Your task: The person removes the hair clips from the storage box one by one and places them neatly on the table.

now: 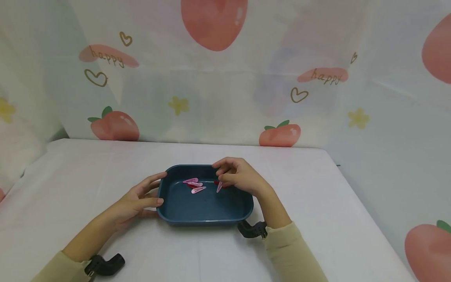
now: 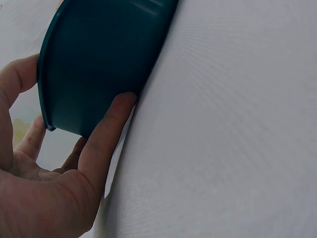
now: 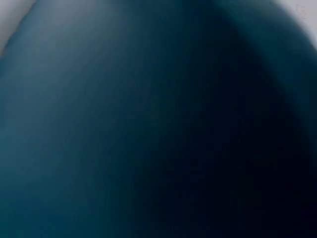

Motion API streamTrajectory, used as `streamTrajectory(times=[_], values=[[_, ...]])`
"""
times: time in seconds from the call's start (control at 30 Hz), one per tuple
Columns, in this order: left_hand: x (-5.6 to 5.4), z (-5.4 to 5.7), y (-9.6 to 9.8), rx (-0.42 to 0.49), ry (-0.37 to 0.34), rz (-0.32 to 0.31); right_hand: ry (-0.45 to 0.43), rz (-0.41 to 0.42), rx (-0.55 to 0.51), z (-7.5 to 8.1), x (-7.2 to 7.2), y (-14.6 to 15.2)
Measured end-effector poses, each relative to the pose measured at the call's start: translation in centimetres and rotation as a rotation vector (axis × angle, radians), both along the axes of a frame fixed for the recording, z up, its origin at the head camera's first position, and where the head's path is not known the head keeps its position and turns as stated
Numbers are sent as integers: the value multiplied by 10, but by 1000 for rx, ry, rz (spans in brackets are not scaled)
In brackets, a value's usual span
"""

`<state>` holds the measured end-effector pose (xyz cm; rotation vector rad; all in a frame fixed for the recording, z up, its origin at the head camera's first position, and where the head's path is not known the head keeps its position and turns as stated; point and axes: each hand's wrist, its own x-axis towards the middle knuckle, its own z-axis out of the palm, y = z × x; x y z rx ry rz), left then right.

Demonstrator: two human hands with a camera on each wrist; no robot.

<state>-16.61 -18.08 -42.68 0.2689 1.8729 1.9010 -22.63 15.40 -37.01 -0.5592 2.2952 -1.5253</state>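
Observation:
A dark blue rectangular tray [image 1: 197, 216] with rounded corners lies on the white-covered table. Its left end is held by my left hand [image 1: 135, 199], with fingers and thumb spread along the rim and outer wall; the left wrist view shows the fingertips against the tray's side. Over the tray's right part, my right hand [image 1: 239, 175] pinches a pink snap hair clip [image 1: 219, 187], which points downward. Red clips [image 1: 226, 185] show partly below that hand. Left of it, several pink hair clips [image 1: 198, 190] and a red one lie inside the tray. The right wrist view shows only blurred blue tray.
White cloth covers the table [image 1: 299, 188] around the tray. Behind it hangs a backdrop [image 1: 225, 86] printed with peaches, hearts and yellow flowers. Each wrist carries a black camera mount; the right one [image 1: 251, 229] sits close to the tray's near right corner.

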Motion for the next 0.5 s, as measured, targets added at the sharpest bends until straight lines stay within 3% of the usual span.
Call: streamTrajectory(times=[0.17,0.4,0.5], values=[[0,-1,-1,14,3,-9,29,-3,65,-5,0,-5],[-1,-2,-1,14,-1,-8,191,-19,268,-8,2,-10],[-2,-2,0,9,-6,-4,222,-30,336,-9,5,-13]])
